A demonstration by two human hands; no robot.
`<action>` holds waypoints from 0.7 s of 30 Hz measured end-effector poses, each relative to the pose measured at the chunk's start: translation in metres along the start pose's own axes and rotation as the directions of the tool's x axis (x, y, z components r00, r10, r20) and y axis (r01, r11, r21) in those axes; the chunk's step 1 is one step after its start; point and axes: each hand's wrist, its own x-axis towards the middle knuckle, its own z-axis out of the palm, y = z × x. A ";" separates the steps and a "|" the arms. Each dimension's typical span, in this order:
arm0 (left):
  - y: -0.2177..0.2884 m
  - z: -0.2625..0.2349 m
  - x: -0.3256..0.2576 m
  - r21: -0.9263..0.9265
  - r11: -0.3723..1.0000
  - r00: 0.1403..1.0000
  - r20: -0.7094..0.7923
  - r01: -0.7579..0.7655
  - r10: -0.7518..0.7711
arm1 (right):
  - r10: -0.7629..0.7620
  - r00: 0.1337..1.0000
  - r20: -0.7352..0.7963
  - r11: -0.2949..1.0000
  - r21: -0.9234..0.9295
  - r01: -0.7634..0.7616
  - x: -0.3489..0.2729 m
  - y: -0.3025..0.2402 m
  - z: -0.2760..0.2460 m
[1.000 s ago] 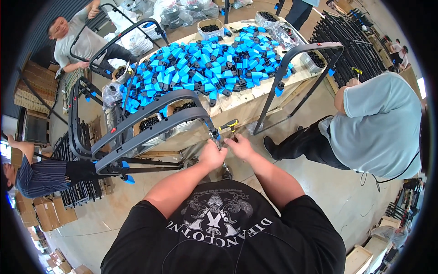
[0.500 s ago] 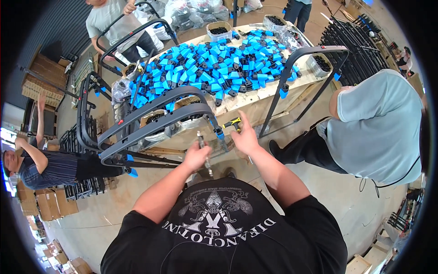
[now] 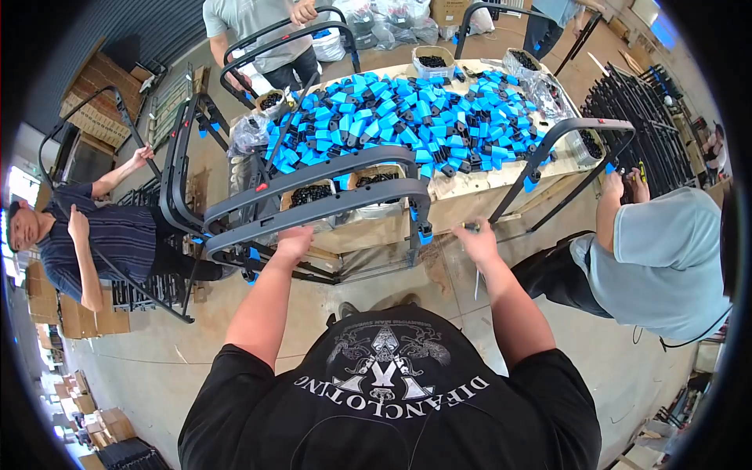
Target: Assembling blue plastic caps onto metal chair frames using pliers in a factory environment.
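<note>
My right hand [image 3: 479, 241] is closed round a screwdriver [image 3: 471, 227]; its dark handle with a bit of yellow shows at the fingers and its thin shaft points down below the hand. My left hand [image 3: 294, 243] is at the underside of a dark grey tubular frame [image 3: 329, 205], to the left of my body. Its fingers are hidden or blurred there, so what they hold, if anything, does not show. Blue plastic ends [image 3: 424, 237] sit on the frame's legs. Just behind the frame stand tubs of small black parts [image 3: 309, 194].
A wooden-topped table [image 3: 462, 185] carries a heap of blue and black plastic pieces [image 3: 392, 117]. Another bent frame [image 3: 540, 157] stands at its right. Co-workers stand at right [image 3: 666, 243], left [image 3: 102, 211] and far side [image 3: 274, 47]. Black tubes [image 3: 638, 117] are stacked at far right.
My hands have moved apart, the left one leftward to the frame and the right one rightward with the screwdriver. The metal rod earlier in my left hand no longer shows. Co-workers have moved.
</note>
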 end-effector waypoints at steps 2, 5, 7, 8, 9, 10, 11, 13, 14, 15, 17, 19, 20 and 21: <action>-0.007 -0.013 0.001 0.403 0.910 0.984 -0.096 -0.098 0.149 | -0.011 0.998 0.066 0.997 0.072 0.007 -0.023 0.021 0.020; -0.004 -0.004 -0.034 0.290 0.946 0.954 -0.210 -0.147 0.212 | 0.162 0.900 0.404 0.985 -0.008 -0.173 -0.083 -0.012 0.042; -0.054 -0.023 -0.044 0.186 0.955 0.927 -0.254 -0.233 0.275 | 0.126 0.779 0.614 0.986 0.008 -0.166 -0.099 -0.047 0.095; -0.053 -0.021 -0.063 0.176 0.958 0.943 -0.206 -0.226 0.261 | 0.088 0.730 0.678 0.989 0.026 -0.144 -0.100 -0.062 0.120; -0.040 -0.019 -0.084 0.194 0.954 0.955 -0.142 -0.229 0.259 | 0.087 0.691 0.717 0.966 0.108 -0.234 -0.100 -0.081 0.137; -0.062 -0.030 -0.096 0.186 0.952 0.967 -0.029 -0.244 0.253 | 0.071 0.635 0.770 0.943 0.156 -0.295 -0.099 -0.112 0.163; -0.082 -0.038 -0.105 0.174 0.949 0.964 0.094 -0.263 0.250 | 0.009 0.621 0.784 0.910 0.250 -0.330 -0.092 -0.138 0.187; -0.102 -0.056 -0.124 0.151 0.961 0.963 0.171 -0.234 0.208 | -0.048 0.619 0.784 0.865 0.342 -0.367 -0.076 -0.172 0.223; -0.111 -0.065 -0.131 0.133 0.970 0.957 0.239 -0.202 0.166 | -0.040 0.626 0.778 0.819 0.384 -0.426 -0.067 -0.184 0.240; -0.124 -0.074 -0.134 0.128 0.970 0.956 0.240 -0.206 0.171 | -0.030 0.635 0.772 0.767 0.425 -0.480 -0.065 -0.190 0.253; -0.153 -0.095 -0.134 0.122 0.981 0.967 0.224 -0.152 0.121 | 0.001 0.691 0.722 0.816 0.398 -0.418 -0.069 -0.192 0.272; -0.176 -0.112 -0.136 0.117 0.985 0.975 0.197 -0.129 0.105 | 0.026 0.796 0.605 0.862 0.390 -0.325 -0.083 -0.193 0.280; -0.181 -0.119 -0.137 0.119 0.987 0.980 0.178 -0.111 0.089 | 0.017 0.823 0.567 0.842 0.436 -0.318 -0.086 -0.178 0.281; -0.186 -0.124 -0.137 0.107 0.988 0.980 0.179 -0.112 0.091 | 0.011 0.850 0.527 0.821 0.480 -0.308 -0.092 -0.161 0.276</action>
